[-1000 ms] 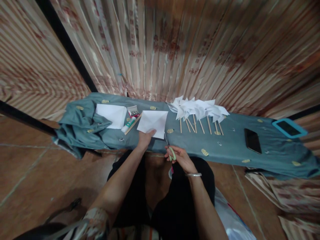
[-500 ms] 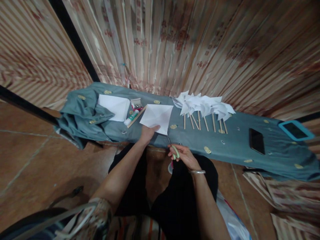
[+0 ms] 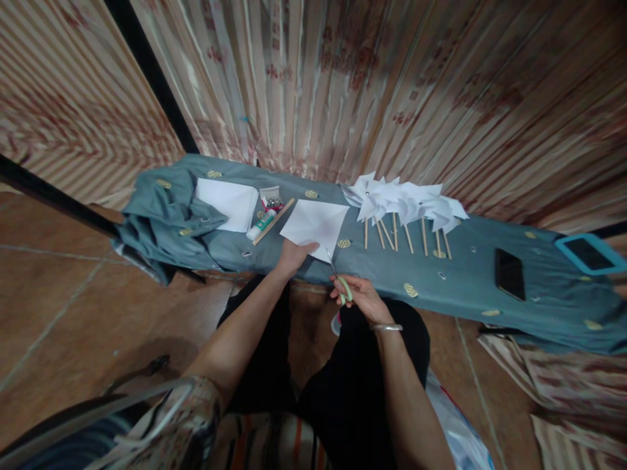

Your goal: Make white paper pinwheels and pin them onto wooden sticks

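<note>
My left hand (image 3: 296, 256) pinches the near edge of a square white sheet of paper (image 3: 316, 225), thumb on top and fingers under it. Faint fold lines cross the sheet. In my right hand (image 3: 358, 297) are scissors with light green handles (image 3: 345, 288), and their blades reach over the sheet's near corner. To the left of the sheet lie a thin wooden stick (image 3: 274, 222), a glue stick (image 3: 261, 225) and a small open box of metal pins (image 3: 272, 199). Several white paper pinwheels (image 3: 404, 199) on wooden sticks lie in a row to the right.
A stack of white paper (image 3: 228, 203) lies at the left of the narrow cloth-covered table (image 3: 460, 287). A dark phone (image 3: 509, 274) and a blue-framed device (image 3: 590, 254) lie at the right. A curtain (image 3: 304, 85) hangs behind, and a black post (image 3: 151, 75) stands at the left.
The scissor blades have moved further in over the paper's near corner. The whole view has shifted slightly; both hands keep their hold.
</note>
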`<state>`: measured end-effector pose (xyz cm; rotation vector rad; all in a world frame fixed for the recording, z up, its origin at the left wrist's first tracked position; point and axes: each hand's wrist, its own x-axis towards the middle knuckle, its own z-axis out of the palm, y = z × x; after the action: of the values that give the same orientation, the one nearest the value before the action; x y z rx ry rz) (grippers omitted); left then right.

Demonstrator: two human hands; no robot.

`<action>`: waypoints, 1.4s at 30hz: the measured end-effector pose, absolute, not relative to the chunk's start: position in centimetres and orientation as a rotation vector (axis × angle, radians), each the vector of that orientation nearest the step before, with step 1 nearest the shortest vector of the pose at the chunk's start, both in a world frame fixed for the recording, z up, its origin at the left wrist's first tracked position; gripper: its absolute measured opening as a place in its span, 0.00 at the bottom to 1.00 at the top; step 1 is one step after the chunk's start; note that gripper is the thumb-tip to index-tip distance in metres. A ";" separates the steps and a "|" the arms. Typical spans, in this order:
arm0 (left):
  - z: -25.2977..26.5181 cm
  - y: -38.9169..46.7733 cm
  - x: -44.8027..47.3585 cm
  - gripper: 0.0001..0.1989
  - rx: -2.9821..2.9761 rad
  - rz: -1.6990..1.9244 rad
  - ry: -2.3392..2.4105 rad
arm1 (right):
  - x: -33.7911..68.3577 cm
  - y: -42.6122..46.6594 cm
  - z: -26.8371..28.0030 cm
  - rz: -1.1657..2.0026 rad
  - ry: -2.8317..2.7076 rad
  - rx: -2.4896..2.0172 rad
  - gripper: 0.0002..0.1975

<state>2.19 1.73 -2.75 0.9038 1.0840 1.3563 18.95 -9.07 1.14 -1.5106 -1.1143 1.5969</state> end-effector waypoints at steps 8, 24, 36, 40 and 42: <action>-2.4 1.6 2.1 0.30 0.905 1.362 1.042 | 18.9 -9.0 1.2 1.597 -1.086 -1.503 0.29; -2.3 1.8 2.1 0.29 0.927 1.370 1.070 | 18.7 -8.9 1.3 1.637 -1.079 -1.489 0.27; -2.3 1.7 2.1 0.29 0.920 1.371 1.073 | 18.6 -8.9 1.6 1.636 -1.084 -1.498 0.26; -2.3 1.7 2.1 0.28 0.903 1.361 1.087 | 18.7 -8.9 1.6 1.637 -1.099 -1.490 0.24; -2.3 1.8 2.1 0.28 0.913 1.367 1.083 | 18.8 -8.9 1.5 1.641 -1.097 -1.494 0.25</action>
<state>2.11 1.76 -2.33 0.9130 1.0831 1.3671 18.75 -8.94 1.54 -1.4942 -1.0966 1.6411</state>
